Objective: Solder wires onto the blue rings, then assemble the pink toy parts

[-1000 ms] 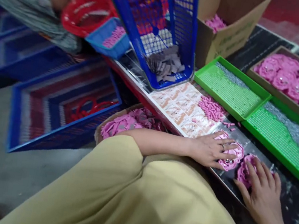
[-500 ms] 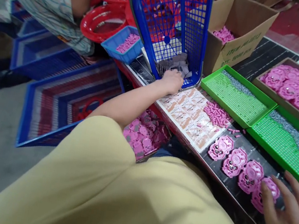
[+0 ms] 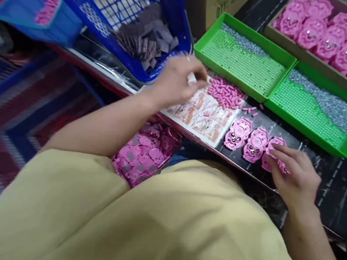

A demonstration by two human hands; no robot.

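Note:
My left hand [image 3: 175,79] hovers over the printed sheet [image 3: 202,115], just out of the tilted blue basket [image 3: 120,10] of grey paper pieces [image 3: 147,37]. Its fingers are pinched together; what they hold is too blurred to name. My right hand [image 3: 292,174] lies on the dark table with its fingers spread over pink round plastic parts [image 3: 247,138] laid in a row. A small heap of pink capsules [image 3: 226,93] sits on the sheet beside my left hand.
Two green trays [image 3: 313,127] with small grey metal bits stand behind the row. A brown tray of finished pink parts [image 3: 335,37] is at the back right. A box of pink pieces [image 3: 144,154] sits below the table edge, with blue crates [image 3: 2,119] on the floor.
My left hand has drawn out of the blue basket toward the printed sheet. My right hand has slid left along the row of pink parts. The view has tipped downward.

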